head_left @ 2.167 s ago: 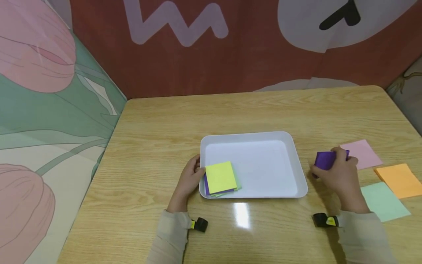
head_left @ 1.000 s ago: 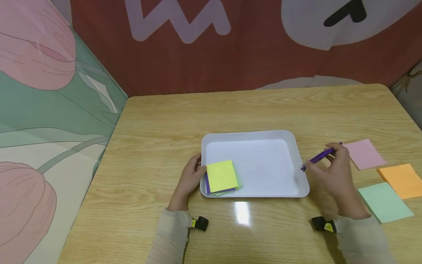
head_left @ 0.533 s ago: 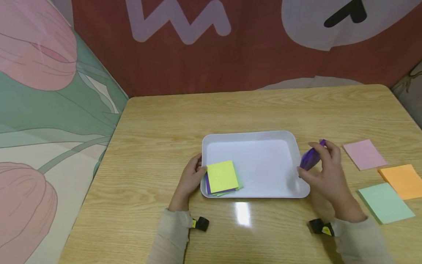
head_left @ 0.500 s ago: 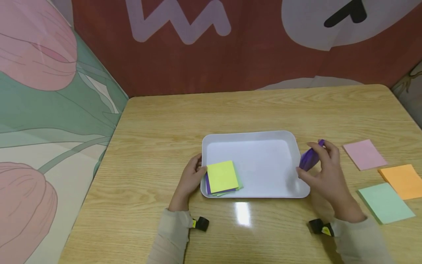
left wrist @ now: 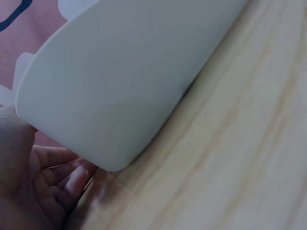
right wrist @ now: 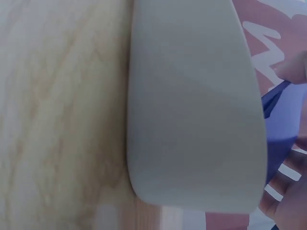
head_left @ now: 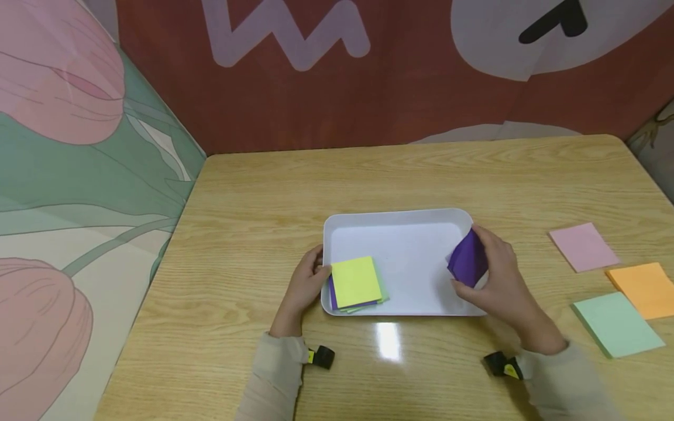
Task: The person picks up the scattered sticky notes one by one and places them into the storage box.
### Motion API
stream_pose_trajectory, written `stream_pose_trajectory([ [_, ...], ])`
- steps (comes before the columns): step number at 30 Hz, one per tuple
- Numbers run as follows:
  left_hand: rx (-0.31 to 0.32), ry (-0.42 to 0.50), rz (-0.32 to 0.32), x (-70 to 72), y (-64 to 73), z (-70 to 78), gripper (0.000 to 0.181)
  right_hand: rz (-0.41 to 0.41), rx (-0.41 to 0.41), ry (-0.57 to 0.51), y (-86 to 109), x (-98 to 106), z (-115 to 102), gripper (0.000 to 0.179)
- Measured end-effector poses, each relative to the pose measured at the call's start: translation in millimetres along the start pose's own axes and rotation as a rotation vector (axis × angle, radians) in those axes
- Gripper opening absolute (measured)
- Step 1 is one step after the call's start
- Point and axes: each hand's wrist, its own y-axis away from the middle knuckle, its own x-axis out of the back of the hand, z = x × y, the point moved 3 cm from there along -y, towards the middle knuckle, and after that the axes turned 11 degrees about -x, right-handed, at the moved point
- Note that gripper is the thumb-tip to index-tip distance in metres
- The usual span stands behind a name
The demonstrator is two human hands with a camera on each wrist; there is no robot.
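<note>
red backdrop [head_left: 411, 93] behind a wooden table [head_left: 242, 216], white tray [head_left: 405, 248] on top.
on my feed, the left hand [head_left: 304, 280] holds the tray's left rim; the right hand [head_left: 502, 280] pinches a bowed purple pad [head_left: 468, 260] over the tray's right end. i see a yellow-topped stack [head_left: 356, 282] in its near left corner, and a mint pad [head_left: 617, 324], orange pad [head_left: 645, 289] and pink pad [head_left: 584, 247] farther right.

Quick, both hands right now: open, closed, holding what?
Left hand: closed, holding the white tray at its left end.
Right hand: closed, pinching the purple paper pad over the tray's right end.
</note>
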Motion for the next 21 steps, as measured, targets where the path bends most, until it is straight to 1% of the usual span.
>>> stream_pose_trajectory([
  [3,0.005,0.003,0.001,0.2,-0.1,-0.2,0.046,-0.037,0.01,0.011,0.2,-5,-2,0.093],
  [8,0.0,0.006,0.004,0.1,-0.2,-0.2,0.046,-0.108,-0.034,-0.018,1.5,-13,-1,0.093],
  [11,-0.007,0.009,0.004,0.0,-0.3,-0.2,0.045,-0.144,-0.048,-0.011,2.6,-18,0,0.093],
  [18,-0.009,0.008,0.002,0.3,-0.6,-1.5,0.045,-0.209,0.066,0.09,2.2,-30,5,0.091],
  [21,-0.01,0.006,0.003,0.4,-0.4,-1.4,0.045,-0.264,0.073,0.125,2.5,-33,6,0.089],
])
